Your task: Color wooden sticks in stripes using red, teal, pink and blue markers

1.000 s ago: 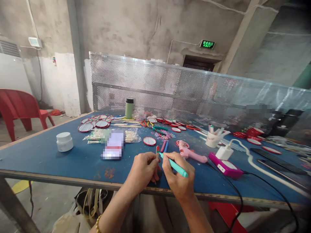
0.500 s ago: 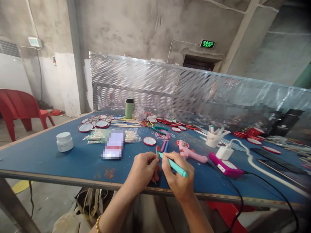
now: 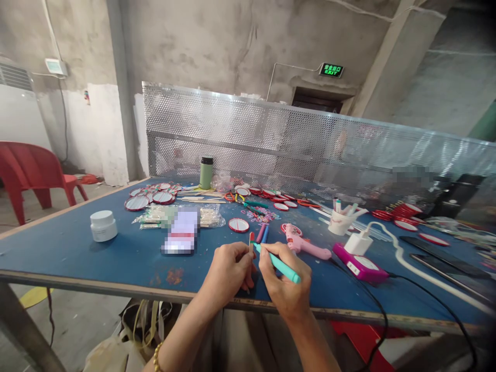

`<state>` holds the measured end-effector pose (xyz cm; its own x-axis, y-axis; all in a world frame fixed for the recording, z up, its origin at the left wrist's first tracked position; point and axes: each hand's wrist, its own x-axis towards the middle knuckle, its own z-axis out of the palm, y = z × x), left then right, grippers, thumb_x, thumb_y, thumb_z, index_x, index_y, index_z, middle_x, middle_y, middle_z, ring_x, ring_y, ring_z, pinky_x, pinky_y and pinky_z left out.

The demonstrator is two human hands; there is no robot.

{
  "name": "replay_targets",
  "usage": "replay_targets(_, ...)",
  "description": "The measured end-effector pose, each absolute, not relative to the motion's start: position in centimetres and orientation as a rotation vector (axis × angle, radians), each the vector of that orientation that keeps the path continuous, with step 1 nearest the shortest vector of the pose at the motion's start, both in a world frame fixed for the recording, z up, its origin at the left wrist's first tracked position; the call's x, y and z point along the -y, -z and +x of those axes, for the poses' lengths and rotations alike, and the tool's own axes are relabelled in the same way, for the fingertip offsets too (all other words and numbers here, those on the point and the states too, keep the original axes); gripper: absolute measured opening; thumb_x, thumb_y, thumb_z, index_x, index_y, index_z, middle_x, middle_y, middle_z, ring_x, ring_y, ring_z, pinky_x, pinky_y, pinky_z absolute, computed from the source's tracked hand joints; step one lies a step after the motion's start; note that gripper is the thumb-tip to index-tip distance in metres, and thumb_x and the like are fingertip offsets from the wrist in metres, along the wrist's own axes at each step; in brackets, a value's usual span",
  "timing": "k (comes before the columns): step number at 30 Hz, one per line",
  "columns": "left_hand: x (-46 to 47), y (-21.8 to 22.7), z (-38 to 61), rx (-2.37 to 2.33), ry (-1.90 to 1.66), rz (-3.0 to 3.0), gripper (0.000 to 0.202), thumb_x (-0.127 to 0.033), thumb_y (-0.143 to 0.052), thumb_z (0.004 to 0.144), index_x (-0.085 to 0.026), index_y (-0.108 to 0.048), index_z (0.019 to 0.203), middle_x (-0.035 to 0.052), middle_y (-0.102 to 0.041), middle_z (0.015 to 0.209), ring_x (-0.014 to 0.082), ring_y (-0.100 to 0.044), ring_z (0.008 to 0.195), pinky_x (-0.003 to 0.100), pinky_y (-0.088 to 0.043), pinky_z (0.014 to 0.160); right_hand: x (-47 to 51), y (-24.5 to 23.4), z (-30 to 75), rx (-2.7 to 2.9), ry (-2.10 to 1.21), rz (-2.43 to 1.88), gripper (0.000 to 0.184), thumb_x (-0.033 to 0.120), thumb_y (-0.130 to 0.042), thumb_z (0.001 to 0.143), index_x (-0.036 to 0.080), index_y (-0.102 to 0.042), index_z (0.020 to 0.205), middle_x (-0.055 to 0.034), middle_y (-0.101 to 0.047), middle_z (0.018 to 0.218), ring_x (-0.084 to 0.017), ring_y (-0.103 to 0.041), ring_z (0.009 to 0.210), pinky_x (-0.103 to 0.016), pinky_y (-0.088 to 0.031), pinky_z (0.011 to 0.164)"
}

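Note:
Between the fingers of my left hand (image 3: 232, 266) a thin wooden stick (image 3: 251, 241) stands upright, its top end coloured red. My right hand (image 3: 289, 276) grips a turquoise marker pen (image 3: 282, 266) and holds its tip against or very close to the stick, just below the red end. Beyond my fingers lie a pink and a blue marker pen (image 3: 265, 234), side by side. A round red-rimmed mirror-like disc (image 3: 238, 225) rests just behind my left hand. To the right of my right hand is a pink glue gun (image 3: 310, 248).
At left stand a white jar (image 3: 103, 226) and a blurred phone (image 3: 180, 232) on packaged sticks (image 3: 213, 216). A purple power socket (image 3: 360, 264) with cables and a white cup of pens (image 3: 339, 222) are at right. Pliers (image 3: 253, 205), several discs and a green bottle (image 3: 206, 173) lie behind.
My right hand and the marker pen have shifted very slightly to the right. My left hand keeps the stick in nearly the same place.

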<state>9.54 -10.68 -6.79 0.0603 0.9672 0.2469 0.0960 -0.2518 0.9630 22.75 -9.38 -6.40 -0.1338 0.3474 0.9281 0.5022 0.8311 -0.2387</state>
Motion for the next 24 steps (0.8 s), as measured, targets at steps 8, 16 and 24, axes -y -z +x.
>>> replay_targets(8, 10.62, 6.66, 9.51, -1.125, -1.306, 1.476, 0.027, -0.029, -0.051, 0.085, -0.019, -0.054, 0.061, -0.0024, -0.055, 0.044, 0.0097, -0.051, 0.036, 0.017, -0.042, 0.038, 9.24, 6.41, 22.72, 1.751, 0.142, -0.656, 0.011, 0.015, -0.056, 0.09, 0.019, -0.063, 0.083, 0.0, -0.066, 0.068, -0.013, -0.061, 0.059, -0.025, -0.049, 0.058)
replay_targets(16, 10.53, 6.87, 9.54, -1.129, -1.306, 1.495, 0.027, -0.029, -0.049, 0.086, -0.019, -0.054, 0.06, -0.0022, -0.055, 0.043, 0.0104, -0.051, 0.036, 0.018, -0.041, 0.038, 9.39, 6.24, 22.66, 1.752, 0.15, -0.657, 0.011, 0.014, -0.058, 0.09, 0.019, -0.063, 0.082, 0.0009, -0.065, 0.067, -0.012, -0.06, 0.057, -0.023, -0.048, 0.058)
replay_targets(24, 10.42, 6.96, 9.5, -1.106, -1.317, 1.492, 0.026, -0.029, -0.049, 0.086, -0.019, -0.055, 0.062, -0.0023, -0.056, 0.044, 0.0108, -0.052, 0.036, 0.019, -0.043, 0.038, 9.33, 6.5, 22.75, 1.762, 0.151, -0.654, 0.01, 0.013, -0.058, 0.09, 0.018, -0.063, 0.084, 0.0011, -0.065, 0.068, -0.011, -0.059, 0.058, -0.023, -0.047, 0.058)
